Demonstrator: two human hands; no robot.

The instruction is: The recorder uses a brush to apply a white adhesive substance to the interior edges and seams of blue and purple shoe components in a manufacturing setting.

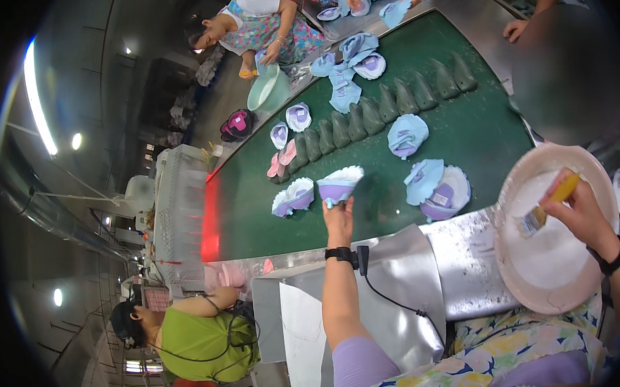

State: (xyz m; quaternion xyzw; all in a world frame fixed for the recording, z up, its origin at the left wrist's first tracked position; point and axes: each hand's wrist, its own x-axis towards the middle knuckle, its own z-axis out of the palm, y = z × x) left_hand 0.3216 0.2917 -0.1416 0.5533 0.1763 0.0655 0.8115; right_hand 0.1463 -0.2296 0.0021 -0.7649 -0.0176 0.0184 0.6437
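Observation:
My left hand (338, 219) is raised over the green conveyor belt, its fingers closed on a purple and light-blue shoe upper (339, 189) with a white rim. A similar shoe upper (295, 199) lies on the belt just left of it. To the right, my right hand (579, 209) grips a brush (564, 188) by its yellow handle. The bristles hang over a large pinkish basin (510, 252) with white liquid (545, 268) in it. Nearer to the basin, a light-blue piece and a purple shoe upper (448, 193) rest on the belt.
A row of dark shoe lasts (369, 116) runs along the green belt (284, 230), with more blue uppers (346, 85) beyond. Across it one person (271, 25) works beside a green bucket (281, 92); another (205, 335) is at the left. A metal ledge (471, 269) borders the belt.

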